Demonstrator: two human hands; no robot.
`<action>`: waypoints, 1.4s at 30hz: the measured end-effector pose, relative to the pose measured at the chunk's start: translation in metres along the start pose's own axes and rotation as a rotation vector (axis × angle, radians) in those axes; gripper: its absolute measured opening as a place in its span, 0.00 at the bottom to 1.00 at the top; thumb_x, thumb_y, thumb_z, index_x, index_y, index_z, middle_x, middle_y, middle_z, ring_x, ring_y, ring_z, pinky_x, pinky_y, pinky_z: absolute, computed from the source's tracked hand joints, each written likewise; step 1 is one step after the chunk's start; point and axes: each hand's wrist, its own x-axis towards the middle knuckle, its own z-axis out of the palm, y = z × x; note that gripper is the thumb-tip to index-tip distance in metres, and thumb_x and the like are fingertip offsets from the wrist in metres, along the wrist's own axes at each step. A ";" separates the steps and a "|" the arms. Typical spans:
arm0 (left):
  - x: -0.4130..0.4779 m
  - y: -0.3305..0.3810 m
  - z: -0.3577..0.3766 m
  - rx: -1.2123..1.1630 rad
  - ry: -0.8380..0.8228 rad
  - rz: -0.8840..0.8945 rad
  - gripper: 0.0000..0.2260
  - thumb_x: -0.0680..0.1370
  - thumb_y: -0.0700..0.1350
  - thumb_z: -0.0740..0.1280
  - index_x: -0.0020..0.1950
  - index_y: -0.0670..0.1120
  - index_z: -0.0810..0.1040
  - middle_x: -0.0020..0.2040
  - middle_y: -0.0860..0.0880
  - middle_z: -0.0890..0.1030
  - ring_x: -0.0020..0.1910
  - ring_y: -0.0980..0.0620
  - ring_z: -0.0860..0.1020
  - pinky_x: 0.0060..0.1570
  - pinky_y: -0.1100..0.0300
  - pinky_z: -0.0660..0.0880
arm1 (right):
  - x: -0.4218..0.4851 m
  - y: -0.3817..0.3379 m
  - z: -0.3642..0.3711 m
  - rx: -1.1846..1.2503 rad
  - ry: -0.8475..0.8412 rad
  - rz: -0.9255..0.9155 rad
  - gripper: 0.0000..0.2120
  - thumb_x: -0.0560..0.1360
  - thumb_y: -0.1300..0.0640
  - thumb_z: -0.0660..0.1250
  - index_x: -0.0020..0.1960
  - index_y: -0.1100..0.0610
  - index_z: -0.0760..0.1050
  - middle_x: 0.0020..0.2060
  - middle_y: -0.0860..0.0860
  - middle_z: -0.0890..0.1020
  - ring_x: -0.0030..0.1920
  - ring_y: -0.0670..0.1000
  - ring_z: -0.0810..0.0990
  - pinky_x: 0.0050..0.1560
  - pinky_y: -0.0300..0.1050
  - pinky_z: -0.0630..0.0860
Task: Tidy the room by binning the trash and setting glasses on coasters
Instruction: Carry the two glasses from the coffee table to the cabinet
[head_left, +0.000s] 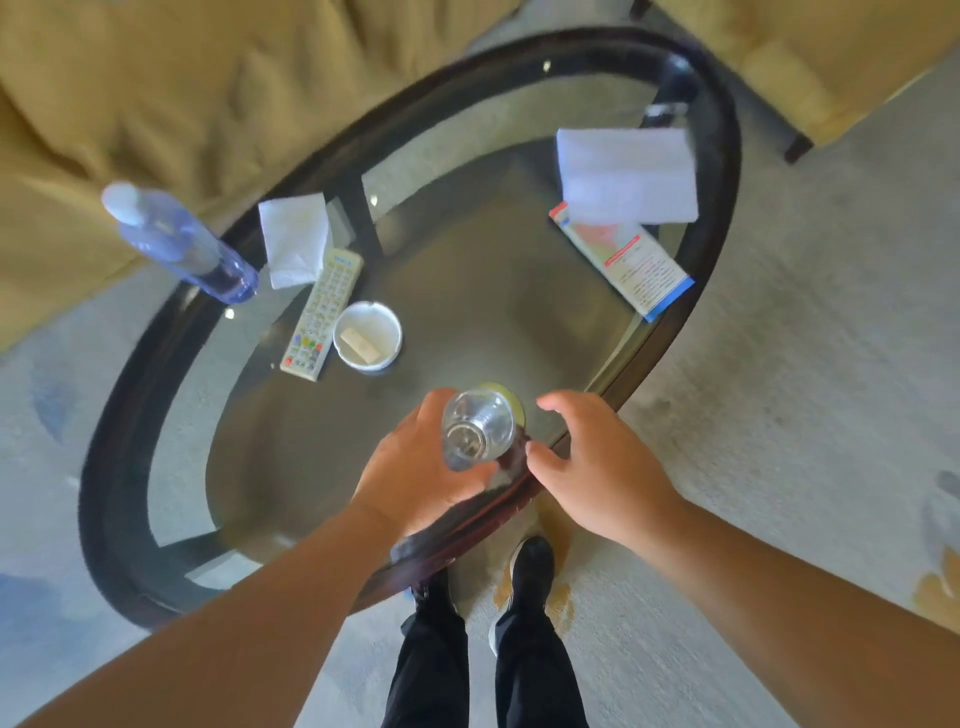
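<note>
The glass (478, 431) is grasped by the left hand (421, 467) directly over the yellowish coaster (511, 400) near the table rim (722, 171), apparently to be set on it, while the right hand (597, 462) is held loose beside it, grasping nothing.

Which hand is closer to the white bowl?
Left. The left hand, holding the glass, is just this side of the white bowl; the right hand hovers farther right, past the glass.
</note>
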 end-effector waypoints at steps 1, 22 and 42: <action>-0.002 0.014 -0.009 0.015 -0.002 0.031 0.25 0.62 0.62 0.70 0.55 0.65 0.63 0.46 0.62 0.77 0.44 0.61 0.77 0.41 0.64 0.72 | -0.006 -0.005 -0.013 0.006 0.029 0.003 0.23 0.75 0.47 0.62 0.69 0.50 0.66 0.65 0.47 0.71 0.65 0.48 0.69 0.62 0.45 0.69; -0.063 0.425 -0.027 0.151 0.010 0.859 0.27 0.61 0.65 0.69 0.56 0.64 0.64 0.48 0.65 0.75 0.47 0.62 0.75 0.42 0.74 0.69 | -0.234 0.077 -0.278 0.107 0.732 0.173 0.25 0.75 0.47 0.65 0.70 0.48 0.64 0.68 0.45 0.68 0.66 0.47 0.68 0.61 0.39 0.64; -0.161 0.729 0.315 0.301 -0.265 1.329 0.31 0.63 0.64 0.71 0.62 0.59 0.67 0.51 0.64 0.76 0.49 0.59 0.77 0.46 0.58 0.76 | -0.477 0.392 -0.412 0.162 1.118 0.454 0.25 0.73 0.44 0.63 0.69 0.48 0.65 0.67 0.45 0.69 0.66 0.47 0.68 0.61 0.44 0.68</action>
